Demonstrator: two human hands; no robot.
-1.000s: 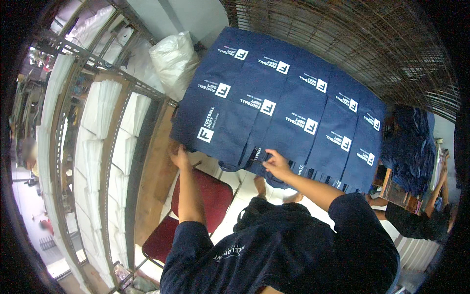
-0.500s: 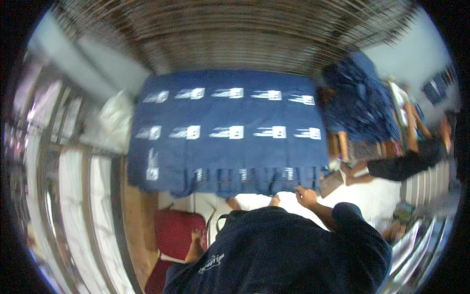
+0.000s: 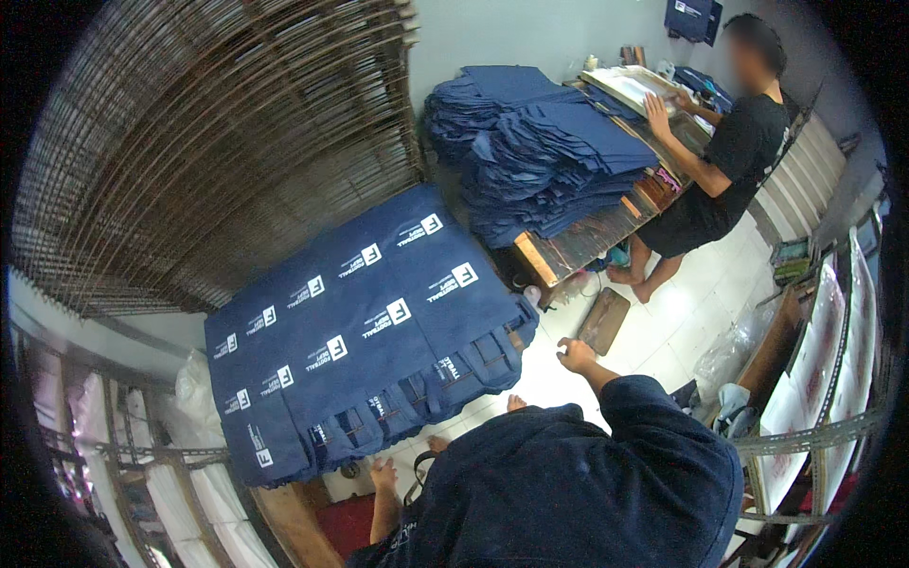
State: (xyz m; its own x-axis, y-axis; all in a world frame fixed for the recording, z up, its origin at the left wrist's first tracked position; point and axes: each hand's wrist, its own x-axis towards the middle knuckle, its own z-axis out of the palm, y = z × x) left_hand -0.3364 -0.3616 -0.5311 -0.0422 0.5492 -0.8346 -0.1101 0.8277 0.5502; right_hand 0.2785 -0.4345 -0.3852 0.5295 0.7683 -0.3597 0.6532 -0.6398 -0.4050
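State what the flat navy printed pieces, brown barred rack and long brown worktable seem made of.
Flat navy printed pieces: probably matte fabric; edges droop softly.
Brown barred rack: dull, perhaps rusted metal or wood; thin bars leave this open.
Long brown worktable: apparently wood, scuffed, pale at one end.

I count two hands of my own, the left hand point(image 3: 382, 473) at seven o'clock and the right hand point(image 3: 576, 356) at four, and my two bare feet point(image 3: 516, 403) between them. One co-worker point(image 3: 748, 142) is at two o'clock. Eleven white square prints point(image 3: 397, 310) show whole toward eight, on overlapping navy cloths point(image 3: 303, 352) too layered for me to number. One heap of cloth point(image 3: 540, 142) sits on one counter point(image 3: 579, 251) at one o'clock; two hanging cloths point(image 3: 688, 19) lie beyond. I see one slatted rack point(image 3: 237, 142) at ten, one white sack point(image 3: 194, 383) at eight, one brown block point(image 3: 603, 322) past three.
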